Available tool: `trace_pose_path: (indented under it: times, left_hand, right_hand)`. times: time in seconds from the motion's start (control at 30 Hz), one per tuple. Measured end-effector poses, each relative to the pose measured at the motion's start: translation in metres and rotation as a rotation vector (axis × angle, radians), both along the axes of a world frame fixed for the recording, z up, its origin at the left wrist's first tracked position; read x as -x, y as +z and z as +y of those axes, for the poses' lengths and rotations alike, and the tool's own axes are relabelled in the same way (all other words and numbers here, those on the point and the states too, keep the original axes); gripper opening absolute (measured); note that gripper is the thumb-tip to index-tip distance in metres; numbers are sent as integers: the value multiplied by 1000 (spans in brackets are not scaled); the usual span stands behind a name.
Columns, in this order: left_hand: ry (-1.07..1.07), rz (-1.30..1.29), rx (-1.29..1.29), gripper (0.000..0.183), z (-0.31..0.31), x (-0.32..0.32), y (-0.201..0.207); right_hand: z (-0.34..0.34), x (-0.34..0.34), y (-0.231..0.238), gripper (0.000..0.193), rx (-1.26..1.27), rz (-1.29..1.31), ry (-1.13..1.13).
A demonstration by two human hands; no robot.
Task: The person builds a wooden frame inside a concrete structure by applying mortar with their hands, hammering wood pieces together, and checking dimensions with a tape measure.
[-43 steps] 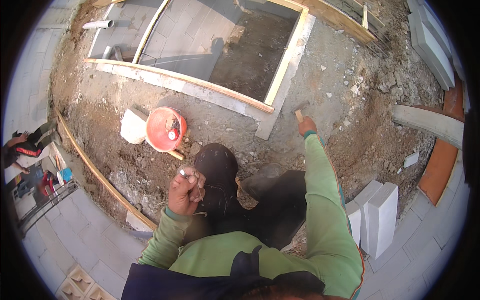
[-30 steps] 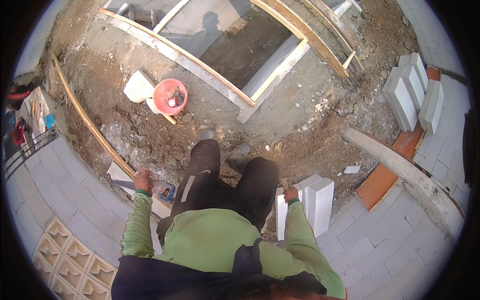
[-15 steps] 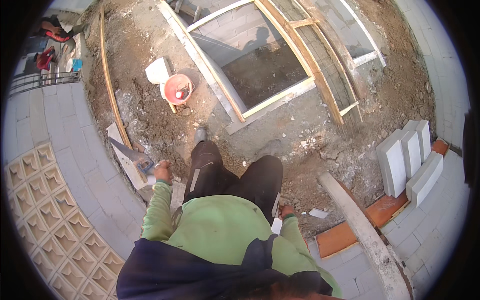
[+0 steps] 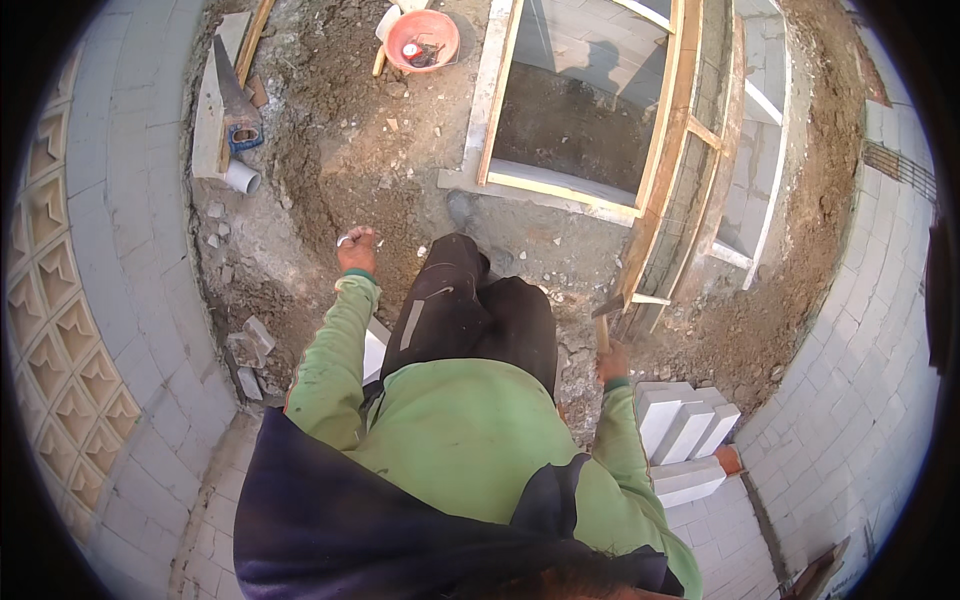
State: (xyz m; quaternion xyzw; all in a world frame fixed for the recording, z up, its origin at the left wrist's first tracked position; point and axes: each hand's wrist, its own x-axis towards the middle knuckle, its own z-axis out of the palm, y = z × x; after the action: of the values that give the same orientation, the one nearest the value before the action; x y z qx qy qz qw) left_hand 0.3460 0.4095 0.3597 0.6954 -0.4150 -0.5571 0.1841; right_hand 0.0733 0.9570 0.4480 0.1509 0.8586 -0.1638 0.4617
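Observation:
My left hand [image 4: 357, 250] hangs over the dirt beside my left leg, its fingers curled. A small white bit shows at the fingers, too small to name. In my right hand [image 4: 612, 362] is the wooden handle of a hammer-like tool [image 4: 602, 325]; its dark head points away from me, and its exact shape is unclear. A white block [image 4: 375, 348] shows partly between my left forearm and thigh. Farther ahead on the left, a handsaw [image 4: 240, 118] with a blue handle lies on a board [image 4: 210, 125], with a short white pipe [image 4: 242, 177] close to it.
A wood-framed pit [image 4: 575, 190] lies ahead, edged by a timber-sided channel [image 4: 680, 170]. An orange bucket [image 4: 425, 42] stands at its left. Pale blocks [image 4: 685, 425] are stacked at my right. Rubble [image 4: 255, 345] lies near the left block wall [image 4: 130, 260]; patterned vent blocks [image 4: 65, 330] line that wall.
My body and view have shifted and turned. The saw and bucket now appear farther ahead, and the block stack nearer my right arm. The tool in my right hand has come into sight.

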Motion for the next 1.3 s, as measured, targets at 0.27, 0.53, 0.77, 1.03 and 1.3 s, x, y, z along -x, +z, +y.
trace_pose_path:
  times: [0.27,0.53,0.77,1.03,1.3]
  left_hand:
    - [119,42,-59,12,57,83,-145]
    - [223,-59,-108,13,63,165,-324]
    - [306,-7,-113,15,94,180,-453]
    - [245,54,-166,17,105,205,-479]
    - [186,88,-199,16,125,201,-486]
  right_hand:
    - [-192,120,-4,54,200,31,800]
    - [-333,152,-174,51,389,4,1231]
    - [-398,141,-281,51,455,-41,1451]
    - [-447,127,-336,48,514,-59,1597]
    - [-502,85,-363,43,518,-87,1864]
